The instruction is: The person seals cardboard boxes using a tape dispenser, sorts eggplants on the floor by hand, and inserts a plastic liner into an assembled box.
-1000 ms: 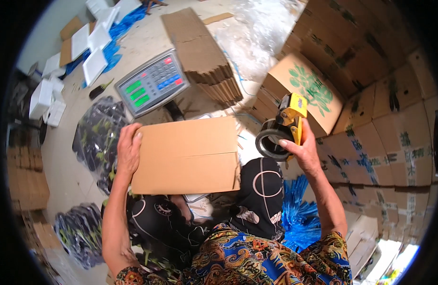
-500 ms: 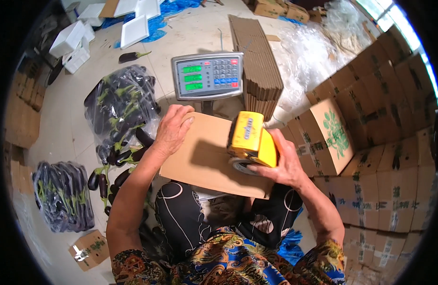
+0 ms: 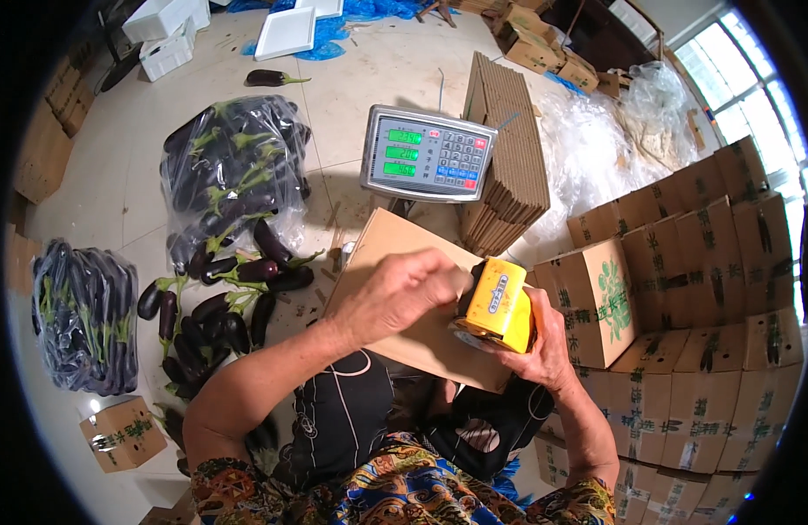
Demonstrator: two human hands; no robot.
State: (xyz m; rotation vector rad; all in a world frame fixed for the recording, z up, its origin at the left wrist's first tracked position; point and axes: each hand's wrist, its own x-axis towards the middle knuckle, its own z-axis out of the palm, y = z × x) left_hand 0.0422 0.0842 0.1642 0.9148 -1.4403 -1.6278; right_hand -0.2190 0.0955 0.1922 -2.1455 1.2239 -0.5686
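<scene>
Since half a second ago, our left grip [image 3: 395, 297] has let go of the far left corner of the brown cardboard carton [image 3: 426, 341] and come across it to the yellow tape dispenser [image 3: 500, 302]. Its fingers are now curled nearly closed at the dispenser's left edge; we cannot tell whether they pinch the tape end. Our right grip [image 3: 544, 346] is wrapped firmly around the dispenser's right side, holding it above the right part of the carton. The carton lies in front of us at our knees, its top bare and tilted across our view. Just beyond it stands the scale's display panel [image 3: 428, 153], with a stack of flattened cardboard [image 3: 509, 157] beside it. To our left, loose eggplants [image 3: 216, 325] lie on the floor [image 3: 146, 197] near a clear bag of eggplants [image 3: 233, 175]. To our right, taped cartons [image 3: 706, 350] are piled up.
</scene>
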